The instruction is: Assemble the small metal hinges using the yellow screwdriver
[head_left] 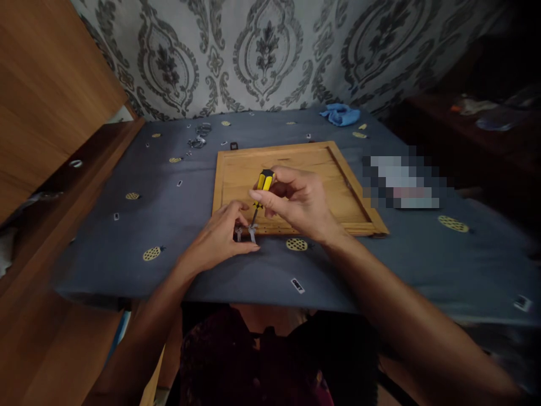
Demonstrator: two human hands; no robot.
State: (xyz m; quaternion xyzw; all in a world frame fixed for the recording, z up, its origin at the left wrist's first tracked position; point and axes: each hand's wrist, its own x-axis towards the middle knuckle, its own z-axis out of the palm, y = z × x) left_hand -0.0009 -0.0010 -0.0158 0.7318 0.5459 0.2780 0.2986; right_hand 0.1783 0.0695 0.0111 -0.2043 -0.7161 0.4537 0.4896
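My right hand (298, 200) is closed round the yellow and black handle of a screwdriver (265, 180). The screwdriver points down, its tip at a small metal bracket (252, 232) on the near edge of a framed wooden panel (359, 197). My left hand (228, 231) curls round that bracket, thumb below it and fingers above, at the panel's near left corner. A second small metal piece (239, 232) shows just inside the left hand's curve. The exact contact between the left fingertips and the bracket is hard to make out.
The panel lies on a dark cloth with pineapple prints (169, 270). Small metal parts (196, 141) sit at the back left, a blue cloth (340, 114) at the back right. A blurred-out item (406, 183) lies right of the panel. Wooden furniture (51, 101) stands at the left.
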